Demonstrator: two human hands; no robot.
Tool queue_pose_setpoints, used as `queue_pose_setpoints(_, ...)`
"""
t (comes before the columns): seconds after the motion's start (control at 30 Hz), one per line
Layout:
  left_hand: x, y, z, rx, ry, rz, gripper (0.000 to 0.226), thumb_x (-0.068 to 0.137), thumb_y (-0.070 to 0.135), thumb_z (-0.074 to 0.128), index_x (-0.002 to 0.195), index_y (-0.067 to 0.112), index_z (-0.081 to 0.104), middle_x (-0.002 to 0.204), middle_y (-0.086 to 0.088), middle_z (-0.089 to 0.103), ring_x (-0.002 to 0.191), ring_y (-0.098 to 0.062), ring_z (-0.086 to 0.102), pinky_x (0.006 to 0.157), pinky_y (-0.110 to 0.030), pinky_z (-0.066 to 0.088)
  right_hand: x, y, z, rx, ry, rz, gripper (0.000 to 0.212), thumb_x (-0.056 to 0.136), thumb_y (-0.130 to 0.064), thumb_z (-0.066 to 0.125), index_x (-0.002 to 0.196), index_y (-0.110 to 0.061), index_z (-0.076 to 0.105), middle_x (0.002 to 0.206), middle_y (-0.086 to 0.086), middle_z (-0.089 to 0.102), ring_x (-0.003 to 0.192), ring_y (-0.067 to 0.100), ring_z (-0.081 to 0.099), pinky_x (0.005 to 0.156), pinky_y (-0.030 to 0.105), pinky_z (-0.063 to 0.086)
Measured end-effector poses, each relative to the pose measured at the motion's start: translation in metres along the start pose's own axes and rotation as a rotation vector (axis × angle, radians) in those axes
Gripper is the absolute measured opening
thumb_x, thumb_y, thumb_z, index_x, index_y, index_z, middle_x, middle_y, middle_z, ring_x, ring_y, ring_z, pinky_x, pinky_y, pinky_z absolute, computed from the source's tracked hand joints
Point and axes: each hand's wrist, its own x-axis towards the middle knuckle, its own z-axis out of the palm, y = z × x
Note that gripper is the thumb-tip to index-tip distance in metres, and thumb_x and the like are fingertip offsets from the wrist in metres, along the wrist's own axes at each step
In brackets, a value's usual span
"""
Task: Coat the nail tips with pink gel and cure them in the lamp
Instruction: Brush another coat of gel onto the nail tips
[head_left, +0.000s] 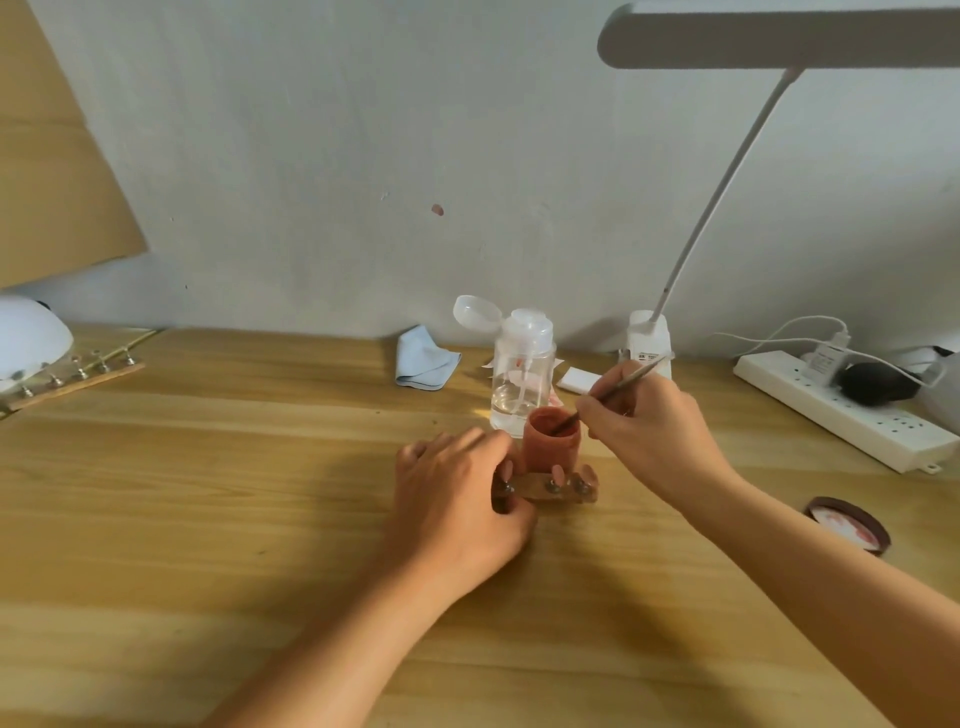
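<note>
- The left hand (457, 499) grips the left end of the wooden holder (545, 491), which lies on the tabletop (208, 493) and carries the nail tips (558, 473).
- The right hand (649, 431) pinches a thin brush (621, 385); its tip is inside the open pink gel jar (550, 447).
- This jar stands just behind the holder and in front of a clear pump bottle (522, 374).
- The white curing lamp (26, 338) is at the far left, well apart.
- The jar lid (849, 522) lies at the right.

Two holders are counted: a near holder (540, 492) and a far holder (78, 378). Three nail tips (558, 473) are seen on the near one. One each is counted of jar (549, 449), brush (618, 387), lid (849, 524), bottle (522, 374), cloth (423, 358), curing lamp (28, 335), desk lamp (727, 182) and power strip (841, 415).
</note>
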Motion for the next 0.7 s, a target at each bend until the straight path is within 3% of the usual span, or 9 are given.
queue_pose_setpoints(0.17,-0.001,0.001,-0.002,-0.018,0.008,0.0,0.02,0.067,0.037,0.054,0.085,0.03,0.06,0.077,0.015,0.053,0.083,-0.007,0.053,0.083,-0.032,0.034,-0.034,0.009,-0.018,0.422,0.211,-0.043,0.01,0.09,-0.018,0.06,0.088,-0.01,0.055,0.068,0.002,0.071,0.062,0.013,0.065,0.065,0.037,0.053)
queue_pose_setpoints(0.27,-0.001,0.001,-0.003,-0.018,0.005,0.005,0.015,0.068,0.034,0.059,0.083,0.033,0.058,0.076,0.016,0.052,0.081,-0.006,0.052,0.084,-0.033,0.036,-0.065,0.022,-0.019,0.618,0.132,-0.06,0.009,0.097,-0.015,0.054,0.095,-0.007,0.053,0.081,0.005,0.075,0.075,0.022,0.067,0.07,0.027,0.054)
queue_pose_setpoints(0.33,-0.001,0.003,-0.004,-0.04,0.009,-0.004,0.016,0.068,0.033,0.061,0.083,0.034,0.059,0.076,0.016,0.053,0.08,-0.006,0.052,0.086,-0.034,0.037,-0.079,0.029,-0.018,0.574,0.057,-0.114,0.007,0.096,-0.014,0.054,0.098,-0.009,0.058,0.089,0.004,0.076,0.082,0.018,0.068,0.076,0.026,0.054)
queue_pose_setpoints(0.43,-0.002,0.003,-0.004,-0.043,0.004,-0.012,0.016,0.07,0.031,0.063,0.085,0.035,0.06,0.077,0.016,0.054,0.081,-0.004,0.052,0.087,-0.034,0.036,-0.084,0.035,-0.018,0.477,0.068,-0.158,0.006,0.09,-0.003,0.062,0.091,-0.01,0.061,0.084,0.004,0.076,0.081,0.014,0.069,0.072,0.028,0.053)
queue_pose_setpoints(0.57,-0.002,0.003,-0.004,-0.054,0.011,-0.015,0.015,0.068,0.033,0.059,0.084,0.035,0.06,0.077,0.017,0.056,0.079,-0.002,0.052,0.086,-0.034,0.037,-0.082,0.034,-0.015,0.451,0.081,-0.118,0.008,0.089,-0.001,0.06,0.085,-0.008,0.06,0.077,0.002,0.076,0.074,0.022,0.068,0.071,0.048,0.052)
queue_pose_setpoints(0.7,-0.002,0.004,-0.004,-0.068,0.015,-0.024,0.018,0.065,0.038,0.054,0.082,0.036,0.059,0.076,0.018,0.055,0.078,0.0,0.052,0.084,-0.033,0.037,-0.08,0.035,-0.012,0.428,0.064,-0.091,0.008,0.09,-0.004,0.062,0.083,-0.008,0.059,0.075,-0.001,0.076,0.071,0.014,0.068,0.072,0.041,0.053)
